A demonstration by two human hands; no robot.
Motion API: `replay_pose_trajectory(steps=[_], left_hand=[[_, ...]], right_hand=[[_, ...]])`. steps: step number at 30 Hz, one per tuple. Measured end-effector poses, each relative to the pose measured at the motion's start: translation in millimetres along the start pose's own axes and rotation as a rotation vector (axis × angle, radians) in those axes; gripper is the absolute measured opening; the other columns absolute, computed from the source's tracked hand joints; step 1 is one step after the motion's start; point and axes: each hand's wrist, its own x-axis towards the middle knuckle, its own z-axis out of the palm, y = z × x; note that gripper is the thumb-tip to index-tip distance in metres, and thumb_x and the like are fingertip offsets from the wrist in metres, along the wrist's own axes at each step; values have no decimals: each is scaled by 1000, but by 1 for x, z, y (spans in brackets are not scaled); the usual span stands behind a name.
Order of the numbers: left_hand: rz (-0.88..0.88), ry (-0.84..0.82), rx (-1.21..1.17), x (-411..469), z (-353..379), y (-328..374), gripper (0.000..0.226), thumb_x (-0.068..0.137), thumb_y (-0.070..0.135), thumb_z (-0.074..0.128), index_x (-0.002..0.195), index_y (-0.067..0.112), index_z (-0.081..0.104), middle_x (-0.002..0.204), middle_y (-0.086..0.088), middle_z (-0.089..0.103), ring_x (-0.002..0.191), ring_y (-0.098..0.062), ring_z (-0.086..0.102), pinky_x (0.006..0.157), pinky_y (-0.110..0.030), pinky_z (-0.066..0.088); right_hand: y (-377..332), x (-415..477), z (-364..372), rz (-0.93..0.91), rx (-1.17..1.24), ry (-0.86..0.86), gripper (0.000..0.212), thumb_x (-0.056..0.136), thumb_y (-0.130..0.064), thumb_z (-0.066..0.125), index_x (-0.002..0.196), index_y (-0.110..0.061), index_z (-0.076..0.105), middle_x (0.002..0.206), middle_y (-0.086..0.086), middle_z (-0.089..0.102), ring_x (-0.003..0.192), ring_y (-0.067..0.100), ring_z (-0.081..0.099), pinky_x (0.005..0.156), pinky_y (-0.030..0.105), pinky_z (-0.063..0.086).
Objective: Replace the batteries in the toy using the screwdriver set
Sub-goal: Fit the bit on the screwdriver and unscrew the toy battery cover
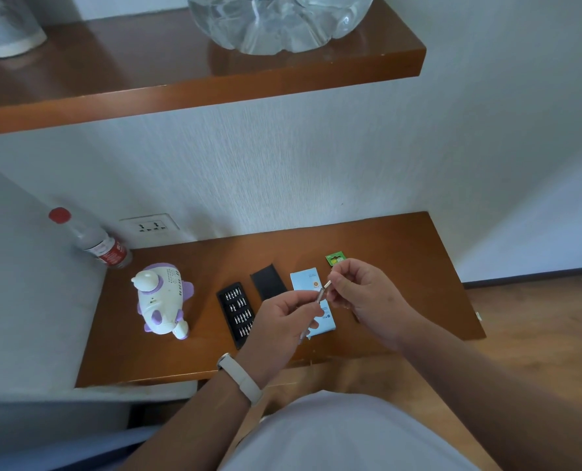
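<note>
A white and purple toy (162, 300) lies on the left of the wooden desk (402, 253). To its right sits the open black bit tray (237, 312) with several metal bits, and beyond it the tray's black lid (268, 281). My left hand (281, 326) grips the silver screwdriver handle (319, 296) above the desk. My right hand (368, 294) pinches a small bit (327, 284) at the handle's tip. A pale blue box (308, 281) lies under my hands, and a green battery pack (334, 260) lies behind my right hand.
A plastic bottle with a red cap (92, 241) leans in the back left corner beside a wall socket (152, 226). A wooden shelf (194, 93) overhangs the desk, holding a glass bowl (279, 22) and a cup (7, 25). The desk's right edge drops to wooden floor.
</note>
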Motion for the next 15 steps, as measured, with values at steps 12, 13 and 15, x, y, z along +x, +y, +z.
replay_pose_trajectory(steps=[12, 13, 15], left_hand=[[20, -7, 8, -10, -8, -11, 19, 98, 23, 63, 91, 34, 76, 104, 8, 75, 82, -19, 69, 60, -12, 50], [19, -9, 10, -10, -8, -12, 19, 98, 24, 64, 89, 35, 77, 99, 12, 76, 80, -17, 69, 61, -13, 51], [20, -13, 22, -10, -9, -15, 19, 98, 25, 64, 88, 36, 77, 90, 19, 75, 78, -10, 69, 61, -12, 51]], right_hand=[[1, -6, 5, -70, -249, -31, 11, 99, -24, 55, 90, -24, 61, 80, -15, 69, 81, 6, 67, 70, 14, 54], [2, -7, 6, -74, -271, -32, 11, 99, -24, 55, 89, -25, 61, 81, -17, 69, 82, 5, 66, 69, 13, 53], [3, -8, 7, -87, -296, -35, 11, 99, -24, 56, 89, -27, 60, 81, -18, 68, 83, 3, 66, 67, 11, 52]])
